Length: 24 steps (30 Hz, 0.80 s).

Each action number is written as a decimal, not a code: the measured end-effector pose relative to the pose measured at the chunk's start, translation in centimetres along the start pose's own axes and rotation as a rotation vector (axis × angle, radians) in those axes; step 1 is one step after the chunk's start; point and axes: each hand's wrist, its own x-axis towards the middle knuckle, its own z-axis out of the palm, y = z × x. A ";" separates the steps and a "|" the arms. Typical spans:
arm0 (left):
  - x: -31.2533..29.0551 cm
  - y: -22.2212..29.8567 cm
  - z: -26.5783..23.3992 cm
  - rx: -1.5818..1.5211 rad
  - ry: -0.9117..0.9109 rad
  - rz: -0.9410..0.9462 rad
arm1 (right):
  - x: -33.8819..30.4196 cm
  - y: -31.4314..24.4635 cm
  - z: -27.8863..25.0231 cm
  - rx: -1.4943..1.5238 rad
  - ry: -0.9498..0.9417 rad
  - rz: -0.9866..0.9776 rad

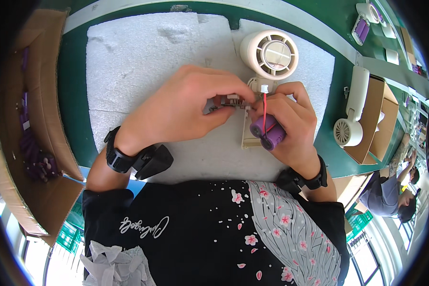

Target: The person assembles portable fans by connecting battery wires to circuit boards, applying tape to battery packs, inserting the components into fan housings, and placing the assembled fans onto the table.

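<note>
A cream handheld fan (271, 55) lies on white foam, its round grille up and its open handle shell (250, 141) stretching toward me. My left hand (176, 105) pinches a small circuit board (234, 101) beside the handle's upper end. In my right hand (294, 121) is a purple battery pack of two cells (269, 132), held above the shell. Its red and black wires run up to a white plug (265, 88) near the fan's neck. The right fingertips meet the left ones close to the board, and my fingers hide part of the handle.
Under the work lies a white foam pad (138, 57) on a green table. At the left a cardboard box (57, 119) holds purple battery packs (31, 138). On the right are another cream fan (350, 128), an open carton (379, 114) and, farther off, a person (391, 195).
</note>
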 end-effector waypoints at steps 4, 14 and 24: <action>-0.1 -0.7 0.3 0.177 0.060 0.243 | 0.1 0.0 -0.1 0.007 -0.018 -0.002; -0.4 0.1 2.0 0.107 0.126 0.133 | 0.1 0.1 -0.1 0.009 -0.011 -0.021; -0.4 0.2 1.5 0.127 0.079 0.105 | 0.1 0.1 -0.3 0.033 -0.015 -0.017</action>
